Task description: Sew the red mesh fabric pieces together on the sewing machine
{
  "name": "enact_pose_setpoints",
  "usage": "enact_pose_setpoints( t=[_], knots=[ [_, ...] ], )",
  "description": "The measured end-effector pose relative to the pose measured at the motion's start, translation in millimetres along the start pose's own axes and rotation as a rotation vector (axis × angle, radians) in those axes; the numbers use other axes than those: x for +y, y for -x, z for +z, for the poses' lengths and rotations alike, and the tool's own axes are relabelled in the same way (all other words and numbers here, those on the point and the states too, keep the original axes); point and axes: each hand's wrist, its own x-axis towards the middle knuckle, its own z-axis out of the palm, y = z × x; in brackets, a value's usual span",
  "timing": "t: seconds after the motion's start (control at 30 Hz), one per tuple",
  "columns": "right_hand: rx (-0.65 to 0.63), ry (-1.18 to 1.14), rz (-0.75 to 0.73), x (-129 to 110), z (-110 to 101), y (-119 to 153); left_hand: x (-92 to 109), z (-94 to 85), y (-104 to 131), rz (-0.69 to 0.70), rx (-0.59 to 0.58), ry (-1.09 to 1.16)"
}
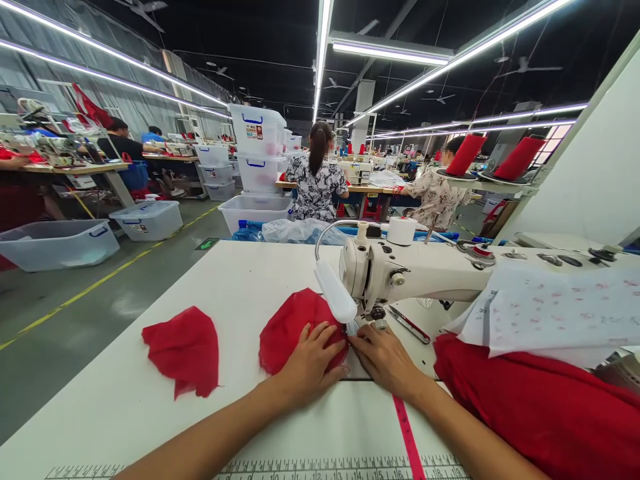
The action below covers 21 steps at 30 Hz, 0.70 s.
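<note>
A round red fabric piece (287,333) lies on the white table at the needle area of a white sewing machine (425,273). My left hand (316,353) rests on its right part, fingers spread and pointing up. Beside the needle, my right hand (383,353) has its fingers bent together at the fabric's right edge; what they pinch, if anything, is hidden. A white lamp (335,291) hangs just above and covers part of the needle area. Another red fabric piece (187,352) lies apart on the left.
Tweezers or snips (410,325) lie right of the needle. Red cloth (540,407) and a printed white sheet (560,310) cover the right side. A ruler tape (320,470) runs along the front edge. Plastic bins (255,207) and a seated person (317,177) are beyond the table.
</note>
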Motion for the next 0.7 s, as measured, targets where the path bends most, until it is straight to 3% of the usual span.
enact_pose_setpoints(
  t=[0.17, 0.37, 0.47, 0.6, 0.7],
  knots=[
    [0.013, -0.006, 0.005, 0, -2, 2, -5, -8.5, 3, 0.034, 0.061, 0.053],
    [0.049, -0.071, -0.01, -1, -5, 6, -38, -33.7, 37, -0.012, 0.382, 0.154],
    [0.078, -0.132, -0.039, -3, -5, 6, -53, -39.1, 60, -0.05, 0.467, 0.103],
    [0.087, -0.189, -0.083, -9, -3, 5, -52, -38.5, 76, 0.085, 0.473, -0.054],
    [0.072, -0.197, -0.103, -13, -3, 4, -38, -36.0, 74, 0.211, 0.384, -0.111]
  ],
)
